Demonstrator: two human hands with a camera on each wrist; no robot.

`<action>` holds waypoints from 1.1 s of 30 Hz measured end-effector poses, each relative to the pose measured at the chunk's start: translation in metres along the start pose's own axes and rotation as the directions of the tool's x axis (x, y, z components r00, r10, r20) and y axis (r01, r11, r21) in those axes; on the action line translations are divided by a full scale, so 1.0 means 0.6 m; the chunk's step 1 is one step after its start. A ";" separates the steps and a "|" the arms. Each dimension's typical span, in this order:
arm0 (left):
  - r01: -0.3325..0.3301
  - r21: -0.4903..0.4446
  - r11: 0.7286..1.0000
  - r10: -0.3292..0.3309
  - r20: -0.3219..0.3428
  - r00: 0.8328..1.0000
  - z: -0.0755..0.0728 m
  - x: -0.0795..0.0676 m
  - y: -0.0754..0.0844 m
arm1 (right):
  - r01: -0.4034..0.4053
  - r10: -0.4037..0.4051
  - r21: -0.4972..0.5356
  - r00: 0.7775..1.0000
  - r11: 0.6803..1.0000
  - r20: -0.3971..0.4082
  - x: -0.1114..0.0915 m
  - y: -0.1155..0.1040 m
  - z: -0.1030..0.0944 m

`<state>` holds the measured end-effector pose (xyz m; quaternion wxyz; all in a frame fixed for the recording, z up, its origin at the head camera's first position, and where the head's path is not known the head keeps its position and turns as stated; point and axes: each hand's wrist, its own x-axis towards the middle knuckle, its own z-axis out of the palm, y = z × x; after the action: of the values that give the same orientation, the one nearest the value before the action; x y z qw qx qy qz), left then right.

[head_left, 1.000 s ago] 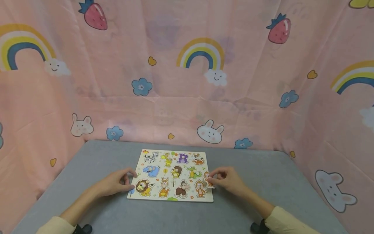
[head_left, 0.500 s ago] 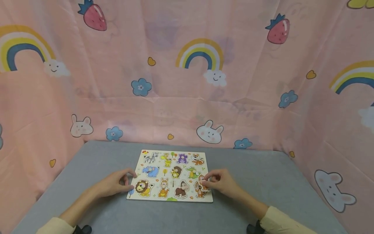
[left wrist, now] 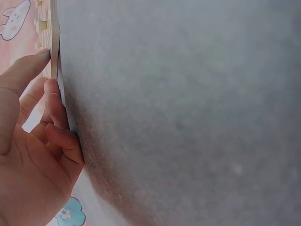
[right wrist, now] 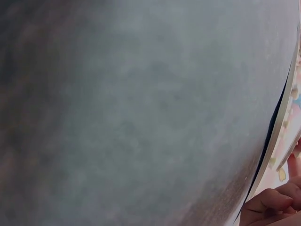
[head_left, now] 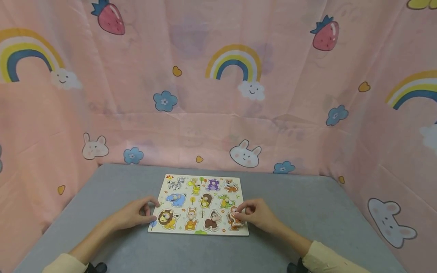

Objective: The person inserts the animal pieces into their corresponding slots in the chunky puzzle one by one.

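A wooden animal puzzle board (head_left: 184, 223) with several knobbed pieces lies on the grey table. My left hand (head_left: 138, 213) holds its left edge, index finger and thumb at the rim. In the left wrist view, the left thumb (left wrist: 33, 66) touches the board's edge (left wrist: 55, 56) while the other fingers curl low beside it. My right hand (head_left: 259, 214) pinches a monkey puzzle piece (head_left: 234, 217) between thumb and index finger, close over the monkey picture at the board's lower right corner. The right wrist view catches only part of this hand (right wrist: 277, 202) and the piece's thin edge (right wrist: 289, 153).
The grey table (head_left: 307, 204) extends around the board on all sides. A pink cloth (head_left: 205, 129) printed with rainbows, rabbits and strawberries hangs behind and along both sides.
My right hand has carried the monkey piece left from the board's right edge, then slightly down onto the monkey picture. The left hand stays in place.
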<state>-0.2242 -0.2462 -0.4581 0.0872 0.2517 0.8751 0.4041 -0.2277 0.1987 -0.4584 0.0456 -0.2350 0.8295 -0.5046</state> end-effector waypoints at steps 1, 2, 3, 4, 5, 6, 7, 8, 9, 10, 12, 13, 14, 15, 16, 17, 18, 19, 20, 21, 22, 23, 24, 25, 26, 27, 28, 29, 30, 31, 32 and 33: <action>0.000 0.001 1.000 0.000 -0.001 1.000 0.000 0.000 0.000 | 0.000 0.000 0.003 1.000 1.000 0.003 0.000 -0.001 0.001; 0.000 0.003 1.000 0.000 -0.002 1.000 0.000 0.000 0.000 | -0.001 0.001 0.005 1.000 1.000 0.005 0.000 -0.001 0.002; 0.001 0.004 1.000 -0.001 -0.001 1.000 0.000 0.000 0.000 | -0.004 0.003 0.008 1.000 1.000 0.010 -0.001 -0.002 0.003; 0.003 0.006 1.000 -0.003 -0.001 1.000 0.000 0.000 -0.001 | -0.006 0.005 0.012 1.000 1.000 0.013 -0.001 -0.002 0.004; 0.005 0.007 1.000 -0.005 0.001 1.000 0.000 0.000 -0.001 | -0.007 0.007 0.016 1.000 1.000 0.017 -0.001 -0.003 0.005; 0.006 0.005 1.000 -0.006 0.002 1.000 0.000 -0.001 -0.001 | -0.007 0.007 0.019 1.000 1.000 0.020 -0.002 -0.003 0.005; 0.007 0.005 1.000 -0.007 0.002 1.000 0.000 -0.001 -0.001 | -0.006 0.006 0.022 1.000 1.000 0.023 -0.002 -0.003 0.006; 0.008 0.005 1.000 -0.008 0.002 1.000 0.000 -0.001 -0.001 | -0.005 0.005 0.022 1.000 1.000 0.023 -0.002 -0.003 0.007; 0.009 0.006 1.000 -0.009 0.000 1.000 0.000 -0.001 -0.001 | -0.002 0.002 0.023 1.000 1.000 0.022 -0.001 -0.003 0.008; 0.008 0.006 1.000 -0.008 -0.002 1.000 0.000 0.000 -0.001 | 0.000 -0.001 0.023 1.000 1.000 0.019 -0.001 -0.003 0.008; 0.003 0.008 1.000 -0.003 -0.004 1.000 0.000 0.000 0.000 | 0.004 -0.004 0.017 1.000 1.000 0.016 -0.001 -0.004 0.009; 0.001 0.011 1.000 -0.001 -0.006 1.000 -0.001 0.000 0.000 | 0.004 -0.004 0.013 1.000 1.000 0.016 0.000 -0.004 0.009; -0.001 0.013 1.000 0.001 -0.006 1.000 -0.001 0.001 0.000 | 0.004 -0.004 0.008 1.000 1.000 0.015 0.000 -0.003 0.009; -0.003 0.014 1.000 0.003 -0.006 1.000 -0.001 0.001 -0.001 | 0.001 -0.001 0.001 1.000 1.000 0.014 0.000 -0.003 0.009; -0.006 0.014 1.000 0.006 -0.006 1.000 -0.001 0.001 -0.001 | -0.002 0.002 -0.002 1.000 1.000 0.015 0.000 -0.003 0.009; -0.006 0.014 1.000 0.007 -0.005 1.000 -0.001 0.001 -0.002 | -0.005 0.005 -0.007 1.000 1.000 0.016 0.000 -0.003 0.010; -0.007 0.015 1.000 0.007 -0.005 1.000 -0.002 0.001 -0.002 | -0.010 0.010 -0.014 1.000 1.000 0.018 0.000 -0.003 0.010; -0.006 0.015 1.000 0.006 -0.005 1.000 -0.002 0.001 -0.003 | -0.014 0.014 -0.017 1.000 1.000 0.020 0.000 -0.003 0.010; -0.008 0.013 1.000 0.008 -0.003 1.000 -0.002 0.001 -0.003 | -0.018 0.019 -0.020 1.000 1.000 0.022 0.000 -0.003 0.010; -0.010 0.010 1.000 0.010 -0.001 1.000 -0.002 0.001 -0.004 | -0.024 0.024 -0.025 0.999 0.999 0.024 0.000 -0.002 0.011; -0.010 0.007 1.000 0.010 0.000 1.000 -0.002 0.001 -0.004 | -0.029 0.029 -0.025 0.999 0.999 0.025 -0.001 -0.002 0.011; -0.010 0.006 1.000 0.010 0.001 1.000 -0.002 0.001 -0.004 | -0.034 0.034 -0.030 0.999 0.999 0.026 -0.001 -0.002 0.011; -0.011 0.005 1.000 0.011 0.001 1.000 -0.002 0.001 -0.003 | -0.040 0.040 -0.033 0.999 0.999 0.026 -0.002 -0.001 0.012; -0.012 0.002 1.000 0.012 0.003 1.000 -0.002 0.001 -0.003 | -0.045 0.046 -0.033 0.999 0.998 0.024 -0.002 -0.001 0.012; -0.013 0.000 1.000 0.013 0.004 1.000 -0.002 0.001 -0.002 | -0.050 0.051 -0.038 0.998 0.998 0.023 -0.003 -0.001 0.013; -0.012 0.000 1.000 0.012 0.004 1.000 -0.002 0.001 -0.002 | -0.054 0.055 -0.043 0.998 0.998 0.021 -0.003 -0.001 0.014; -0.011 0.001 1.000 0.011 0.004 1.000 -0.002 0.001 -0.002 | -0.058 0.059 -0.040 0.998 0.998 0.019 -0.004 -0.001 0.014; -0.010 0.000 1.000 0.010 0.005 1.000 -0.002 0.001 -0.002 | -0.059 0.060 -0.041 0.998 0.997 0.017 -0.004 -0.001 0.015; -0.010 0.000 1.000 0.010 0.005 1.000 -0.002 0.001 -0.002 | -0.062 0.062 -0.039 0.998 0.997 0.014 -0.004 -0.001 0.015; -0.010 -0.002 1.000 0.010 0.006 1.000 -0.002 0.001 -0.002 | -0.059 0.060 -0.036 0.998 0.998 0.012 -0.004 -0.002 0.016; -0.009 -0.002 1.000 0.009 0.005 1.000 -0.002 0.002 -0.002 | -0.059 0.059 -0.036 0.998 0.998 0.011 -0.005 -0.002 0.016; -0.009 -0.004 1.000 0.009 0.006 1.000 -0.002 0.002 -0.002 | -0.057 0.057 -0.033 0.998 0.998 0.010 -0.005 -0.002 0.017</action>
<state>-0.2260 -0.2475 -0.4583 0.0883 0.2566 0.8729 0.4054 -0.2218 0.1914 -0.4627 0.0608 -0.2149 0.8436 -0.4883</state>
